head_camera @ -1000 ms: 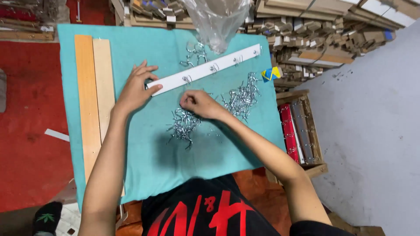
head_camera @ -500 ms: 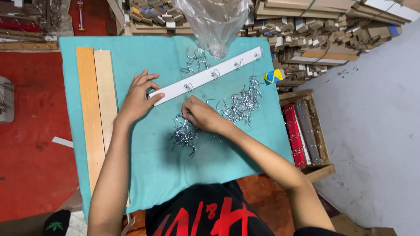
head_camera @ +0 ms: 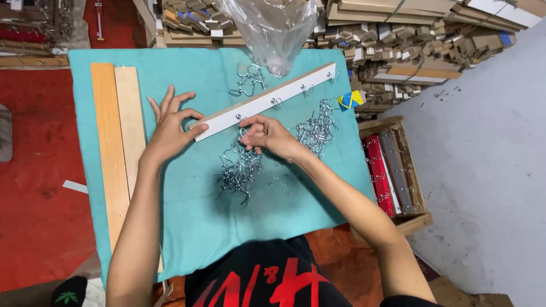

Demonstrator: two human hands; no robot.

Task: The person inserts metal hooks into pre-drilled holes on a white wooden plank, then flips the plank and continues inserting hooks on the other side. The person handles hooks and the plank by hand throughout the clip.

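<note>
- Right now the left hand (head_camera: 170,128) lies flat with fingers spread on the teal cloth (head_camera: 170,227), its thumb and forefinger pressed against the near end of the white wooden rail (head_camera: 267,102); it steadies the rail and grips nothing.
- The rail lies slanted across the cloth, its far end up and to the right, with small metal hooks already set along its face.
- The right hand (head_camera: 267,135) sits just below the middle of the rail, fingertips pinched on a single metal hook (head_camera: 244,133) held close against the rail's lower edge.
- A loose heap of metal hooks (head_camera: 239,170) lies on the cloth directly under the right hand, touching nothing else.
- A second heap of hooks (head_camera: 315,128) lies to the right of that wrist, and a smaller cluster (head_camera: 247,79) lies beyond the rail.
- Two bare wooden slats (head_camera: 119,142) lie side by side along the left edge of the cloth, well apart from the rail.
- A clear plastic bag (head_camera: 273,28) hangs over the far edge of the cloth.
- A wooden crate (head_camera: 415,210) holding red and grey rails stands to the right of the table.
</note>
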